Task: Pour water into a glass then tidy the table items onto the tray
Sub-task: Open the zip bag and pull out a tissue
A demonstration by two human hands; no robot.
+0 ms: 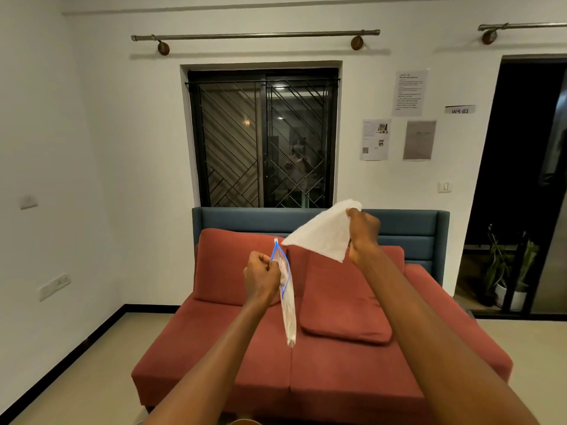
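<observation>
White cloth (322,233) raised in mid-air, pinched at its upper corner by the right hand (363,233), fingers curled round the fabric, the rest spreading out leftward and below those fingers. Clear zip bag (287,299) with a blue seal, gripped near its top edge by the left hand (260,277), fingers clenched on the rim, the bag hanging straight down below them. Cloth tip just above the bag's mouth, close beside the left fingers. Beyond both hands, a red sofa (337,363) with a loose cushion (343,302), then a barred window (264,139).
</observation>
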